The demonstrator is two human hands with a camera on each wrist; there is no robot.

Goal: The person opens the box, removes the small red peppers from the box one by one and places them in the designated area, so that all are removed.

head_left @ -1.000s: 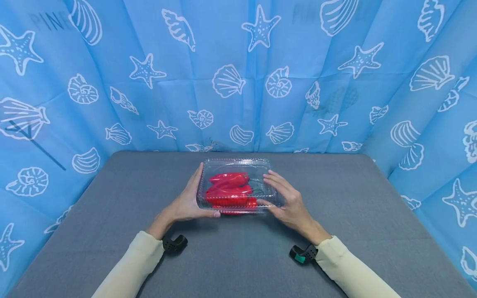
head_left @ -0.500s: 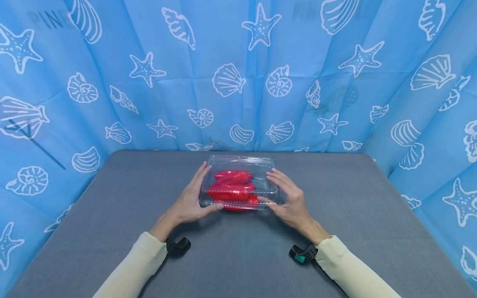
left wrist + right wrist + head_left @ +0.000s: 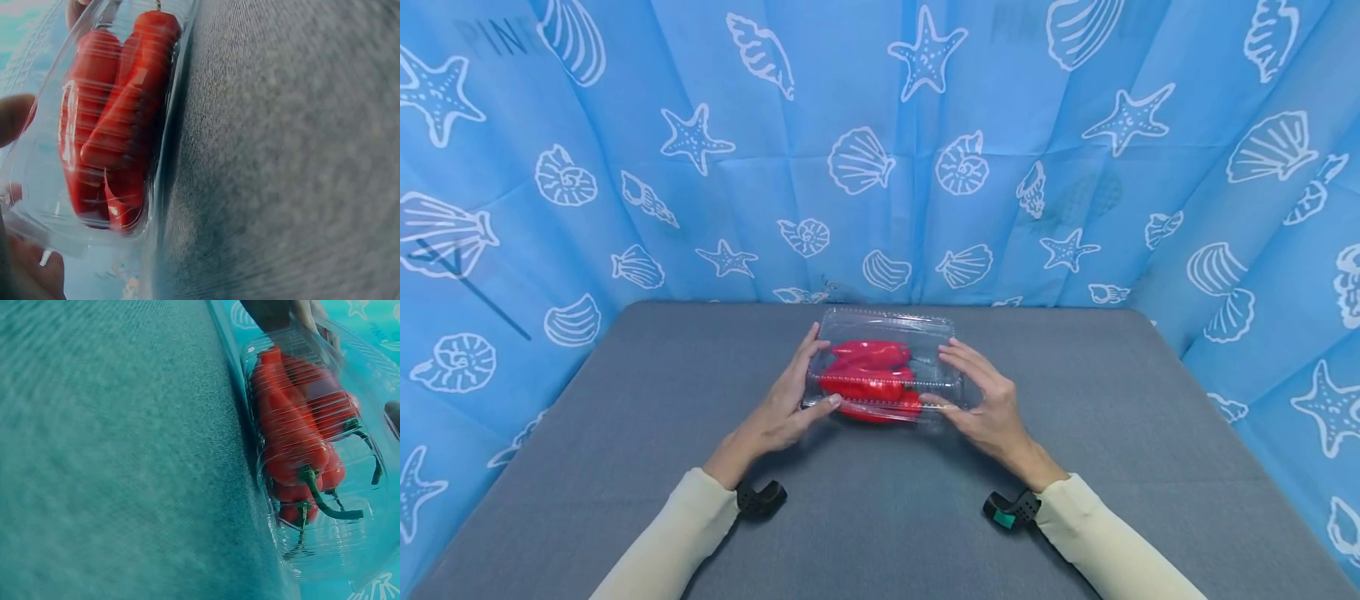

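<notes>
A clear plastic clamshell box (image 3: 925, 323) holding several red peppers (image 3: 867, 385) is between the two hands, low over the table. My left hand (image 3: 778, 408) grips its left side, with the thumb at the front left corner and the fingers spread along the edge. My right hand (image 3: 988, 404) holds the right side, fingers on the lid's edge and thumb at the front rim. In the right wrist view, green stems (image 3: 322, 497) point toward the right end of the box. The ribbed front wall covers the peppers (image 3: 128, 100) in the left wrist view.
A grey cloth-covered table (image 3: 880, 517) spreads around the box. Behind it and at both sides hangs a blue curtain (image 3: 880, 217) with white shell and starfish prints. Black bands (image 3: 762, 498) sit at both wrists, below light sleeves.
The box has shifted slightly back and right and tilted a little. My left hand moved with it, its thumb rising toward the front corner. My right hand has barely moved.
</notes>
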